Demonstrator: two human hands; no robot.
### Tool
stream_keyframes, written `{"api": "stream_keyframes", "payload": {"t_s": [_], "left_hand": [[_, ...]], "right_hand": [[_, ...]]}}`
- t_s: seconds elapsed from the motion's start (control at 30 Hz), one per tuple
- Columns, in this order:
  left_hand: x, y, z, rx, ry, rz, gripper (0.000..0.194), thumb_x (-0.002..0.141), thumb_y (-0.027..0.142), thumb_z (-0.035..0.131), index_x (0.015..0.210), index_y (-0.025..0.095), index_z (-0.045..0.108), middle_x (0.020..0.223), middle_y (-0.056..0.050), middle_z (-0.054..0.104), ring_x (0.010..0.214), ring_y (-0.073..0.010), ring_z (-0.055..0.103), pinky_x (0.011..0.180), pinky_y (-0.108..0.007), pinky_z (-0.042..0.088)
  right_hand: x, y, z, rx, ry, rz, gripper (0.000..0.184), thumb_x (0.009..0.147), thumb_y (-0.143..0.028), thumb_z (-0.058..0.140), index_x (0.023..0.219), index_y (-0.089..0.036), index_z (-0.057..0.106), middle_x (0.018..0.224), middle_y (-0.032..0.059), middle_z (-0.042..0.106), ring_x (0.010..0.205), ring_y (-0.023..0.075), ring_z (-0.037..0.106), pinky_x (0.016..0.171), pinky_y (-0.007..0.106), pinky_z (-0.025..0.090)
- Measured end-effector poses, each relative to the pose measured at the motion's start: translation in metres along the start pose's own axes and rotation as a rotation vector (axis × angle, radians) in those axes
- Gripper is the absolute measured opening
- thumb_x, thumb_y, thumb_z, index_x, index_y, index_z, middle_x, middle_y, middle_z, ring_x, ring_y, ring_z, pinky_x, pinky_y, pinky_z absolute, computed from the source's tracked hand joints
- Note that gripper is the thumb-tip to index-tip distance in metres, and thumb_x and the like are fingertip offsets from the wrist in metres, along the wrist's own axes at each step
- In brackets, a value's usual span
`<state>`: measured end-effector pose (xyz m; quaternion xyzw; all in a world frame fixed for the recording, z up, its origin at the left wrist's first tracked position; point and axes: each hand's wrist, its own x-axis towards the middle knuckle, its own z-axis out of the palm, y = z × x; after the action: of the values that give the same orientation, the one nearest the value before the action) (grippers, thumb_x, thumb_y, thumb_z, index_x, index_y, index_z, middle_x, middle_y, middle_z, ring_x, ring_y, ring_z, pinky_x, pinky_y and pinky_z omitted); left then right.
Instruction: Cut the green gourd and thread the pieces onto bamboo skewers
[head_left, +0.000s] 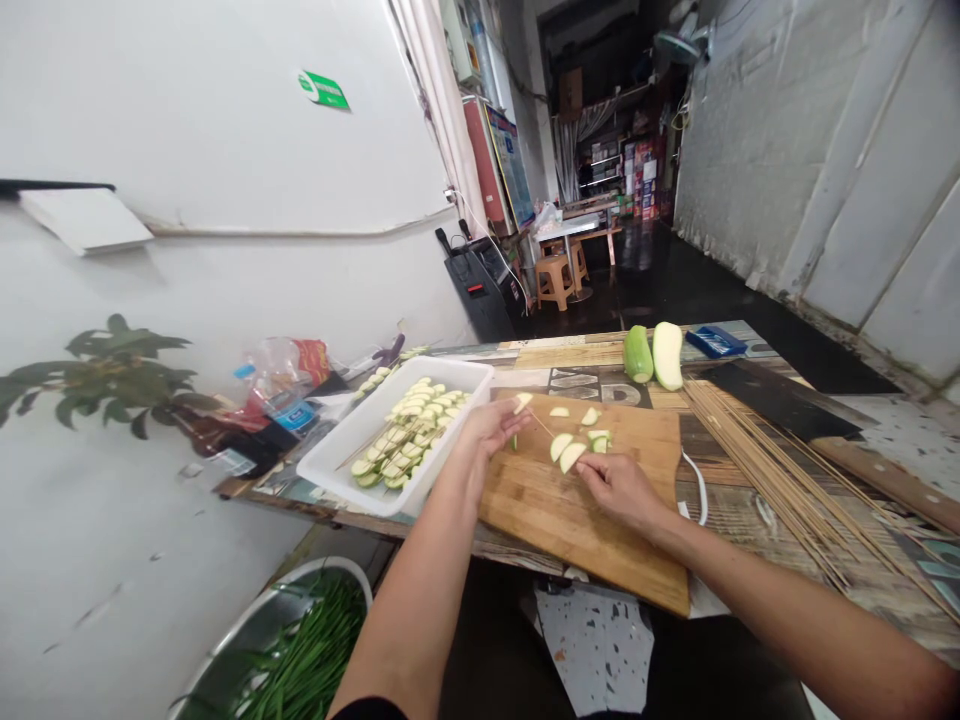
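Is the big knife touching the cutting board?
Apart. The head view shows skewers and strips of tabletop between the knife and the cutting board's right edge.

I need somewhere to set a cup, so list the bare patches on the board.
Board: the near-left stretch below the slices, left of the right hand; also its far-right corner, beyond that hand. Crowded: board middle; table right, with skewers and knife.

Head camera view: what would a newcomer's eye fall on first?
Probably the white tub at left, piled with pale, green-edged slices. Next, the left hand and right hand over the wooden cutting board in the middle, the right pinching a slice. Then, on the right, the big dark-bladed knife beside a loose spread of thin sticks.
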<state>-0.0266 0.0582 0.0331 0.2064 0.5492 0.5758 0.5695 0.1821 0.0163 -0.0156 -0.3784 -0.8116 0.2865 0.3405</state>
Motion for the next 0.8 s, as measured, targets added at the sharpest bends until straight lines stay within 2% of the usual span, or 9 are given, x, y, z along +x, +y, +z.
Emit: {"api": "stream_keyframes", "payload": {"t_s": [0.57,0.8], "left_hand": [[-0.013,-0.012,0.011,0.011,-0.021,0.026,0.007,0.077,0.006,0.053,0.077,0.007,0.060,0.067,-0.010,0.066,0.065,-0.0149,0.065,0.065,-0.024,0.055],[-0.021,-0.023,0.018,0.032,-0.066,0.039,0.005,0.075,0.007,0.056,0.075,0.008,0.061,0.076,-0.012,0.068,0.071,-0.0151,0.065,0.073,-0.026,0.053]], "right_hand": [[0.000,-0.001,0.002,0.048,0.040,-0.003,0.025,0.078,-0.022,0.038,0.054,-0.019,0.043,0.047,-0.0032,0.040,0.046,0.0105,0.036,0.047,0.022,0.024],[0.001,0.003,0.003,0.077,0.072,0.008,0.028,0.078,-0.025,0.038,0.051,-0.019,0.039,0.047,-0.0029,0.038,0.047,0.0110,0.036,0.047,0.023,0.025]]}}
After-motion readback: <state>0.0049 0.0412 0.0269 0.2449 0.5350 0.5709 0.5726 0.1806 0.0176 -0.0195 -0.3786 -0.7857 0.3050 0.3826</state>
